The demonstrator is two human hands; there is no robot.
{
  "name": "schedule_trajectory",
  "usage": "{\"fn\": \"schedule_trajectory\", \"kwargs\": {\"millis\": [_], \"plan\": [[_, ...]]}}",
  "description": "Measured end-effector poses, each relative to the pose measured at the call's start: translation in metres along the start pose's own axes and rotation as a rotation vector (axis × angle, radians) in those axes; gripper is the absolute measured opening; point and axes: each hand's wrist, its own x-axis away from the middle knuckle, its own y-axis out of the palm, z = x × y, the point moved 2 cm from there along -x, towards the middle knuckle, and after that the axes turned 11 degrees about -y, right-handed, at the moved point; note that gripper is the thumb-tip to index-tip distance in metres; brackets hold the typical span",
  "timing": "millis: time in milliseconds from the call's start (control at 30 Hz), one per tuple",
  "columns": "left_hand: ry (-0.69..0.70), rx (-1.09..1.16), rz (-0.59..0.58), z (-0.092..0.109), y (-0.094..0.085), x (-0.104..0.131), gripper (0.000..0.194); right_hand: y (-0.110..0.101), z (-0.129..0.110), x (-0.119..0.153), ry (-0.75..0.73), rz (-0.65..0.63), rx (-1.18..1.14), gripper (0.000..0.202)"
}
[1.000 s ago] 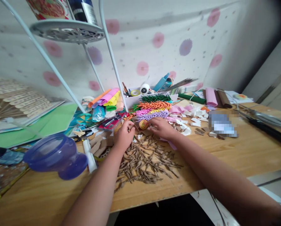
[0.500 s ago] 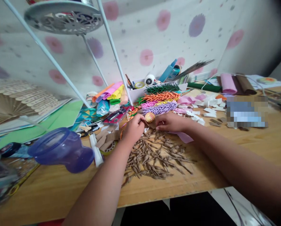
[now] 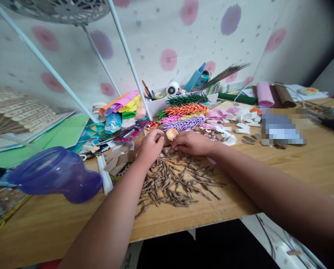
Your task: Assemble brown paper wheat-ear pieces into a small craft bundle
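My left hand [image 3: 152,146] is closed, thumb against curled fingers, beyond a spread of twisted brown paper strips [image 3: 178,183]. Opposite it, my right hand [image 3: 191,142] has its fingers bent and pressed together. What either hand pinches is too small or hidden to make out. Between the two hands sits a small round yellowish-orange thing [image 3: 172,134], close to the right fingertips. Just behind it lie braided-looking bunches: a purple one [image 3: 187,122], an orange one [image 3: 187,109] and a dark green one [image 3: 187,99].
A purple translucent plastic container [image 3: 57,175] lies at left. White rack legs [image 3: 130,59] rise behind rolls of coloured paper [image 3: 122,102]. Paper scraps [image 3: 242,129], a blurred-out flat object [image 3: 283,127] and pink and brown rolls [image 3: 265,94] are at right.
The view has shifted, so the scene sits further left and slightly higher. My right hand has moved in closer to the left, its fingers now against the round thing.
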Motion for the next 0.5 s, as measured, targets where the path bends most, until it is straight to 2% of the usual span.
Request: {"fn": "schedule_trajectory", "kwargs": {"millis": [67,133,267,333,433,500], "plan": [[0.014,-0.007,0.003,-0.001,0.000,-0.001,0.015,0.000,0.006,0.004,0.052,0.061,0.010,0.021],[0.014,-0.017,0.009,-0.001,0.001,-0.001,0.015,-0.001,0.016,0.009,0.124,0.179,0.016,0.021],[-0.009,-0.016,0.015,-0.001,0.000,-0.001,0.014,-0.006,0.037,0.022,0.344,0.582,0.040,0.021],[0.000,-0.019,0.006,0.000,-0.001,0.000,0.013,-0.008,0.046,0.029,0.443,0.734,0.050,0.020],[0.011,-0.029,-0.020,0.003,-0.001,0.001,0.012,-0.012,0.056,0.037,0.555,0.819,0.064,0.022],[0.010,-0.028,-0.039,0.004,-0.002,0.001,0.011,-0.014,0.061,0.040,0.601,0.705,0.063,0.024]]}}
